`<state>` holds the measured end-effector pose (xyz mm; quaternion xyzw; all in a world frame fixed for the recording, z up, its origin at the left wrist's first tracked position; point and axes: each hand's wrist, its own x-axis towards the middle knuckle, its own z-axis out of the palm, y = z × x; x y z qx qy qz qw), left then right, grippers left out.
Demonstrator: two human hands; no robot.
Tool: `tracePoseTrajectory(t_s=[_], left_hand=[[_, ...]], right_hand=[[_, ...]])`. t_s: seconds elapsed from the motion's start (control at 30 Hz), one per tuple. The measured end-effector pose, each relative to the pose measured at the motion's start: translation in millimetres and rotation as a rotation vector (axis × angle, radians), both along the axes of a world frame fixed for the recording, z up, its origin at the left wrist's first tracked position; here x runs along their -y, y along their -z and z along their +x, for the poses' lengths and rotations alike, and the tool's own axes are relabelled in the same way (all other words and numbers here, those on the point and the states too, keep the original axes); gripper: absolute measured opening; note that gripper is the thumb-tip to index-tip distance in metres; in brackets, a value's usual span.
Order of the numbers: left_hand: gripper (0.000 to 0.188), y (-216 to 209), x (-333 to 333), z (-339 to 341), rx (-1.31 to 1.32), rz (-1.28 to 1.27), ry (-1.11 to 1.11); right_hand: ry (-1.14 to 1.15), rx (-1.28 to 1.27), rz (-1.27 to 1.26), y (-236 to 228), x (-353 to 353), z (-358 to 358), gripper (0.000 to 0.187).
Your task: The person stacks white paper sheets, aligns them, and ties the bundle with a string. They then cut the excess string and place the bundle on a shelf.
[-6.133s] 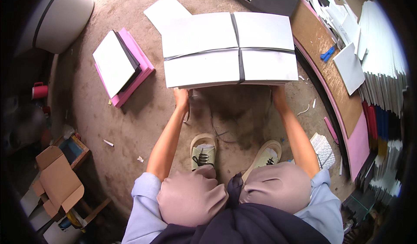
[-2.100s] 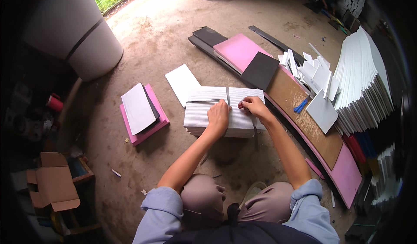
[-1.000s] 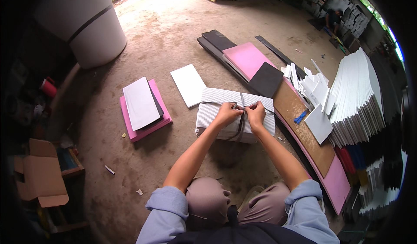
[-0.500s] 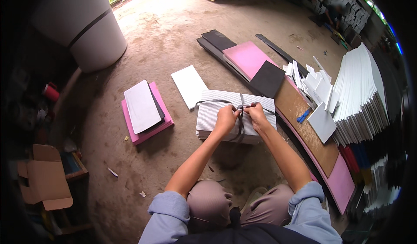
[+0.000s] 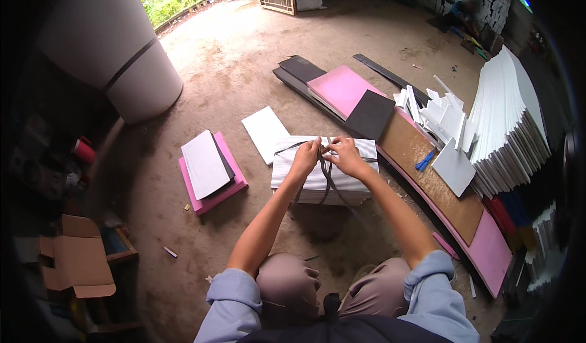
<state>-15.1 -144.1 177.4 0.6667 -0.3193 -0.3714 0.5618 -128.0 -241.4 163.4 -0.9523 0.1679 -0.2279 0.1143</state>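
In front of my knees sits a stack of white ridged sheets (image 5: 287, 178), with a dark strap (image 5: 329, 184) passing around it both ways. Above the middle of its top face, my left hand (image 5: 307, 158) pinches the strap where its strands meet. My right hand (image 5: 345, 157) is closed on the strap just beside it, fingertips almost touching those of the left. Loose strap ends dangle over the stack's near side. Fingers partly hide the crossing, so I cannot make out whether a knot is there. A flat white sheet (image 5: 266, 133) lies against the far left of the stack.
Left of the stack, white and black sheets (image 5: 207, 163) rest on pink foam (image 5: 226, 198). To the right runs a long board (image 5: 427, 166) bearing blue clippers (image 5: 425, 161), white offcuts and tall white sheets (image 5: 508, 123). An opened cardboard box (image 5: 76, 260) stands lower left. Another person (image 5: 465, 16) sits far right.
My hands have drawn closer together and lifted slightly at the strap crossing. The loose strap ends now swing out over the near side. The whole view has tilted a little upward.
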Motion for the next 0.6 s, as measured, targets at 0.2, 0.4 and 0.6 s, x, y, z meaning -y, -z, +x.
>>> tracePoseTrajectory(t_s=[0.2,0.4,0.6], left_hand=[[0.033,-6.2,3.9,7.6,0.498,0.168,0.076],[0.033,18.0,21.1,15.5,0.691,0.407,0.286],[0.017,1.8,42.1,8.0,0.751,0.462,0.243]], right_hand=[[-0.095,0.121,1.011,-32.0,29.6,-14.0,0.017],[0.194,0.814,1.403,-108.6,50.4,-36.2,0.019],[0.338,-0.119,0.297,-58.6,74.2,-74.5,0.030]])
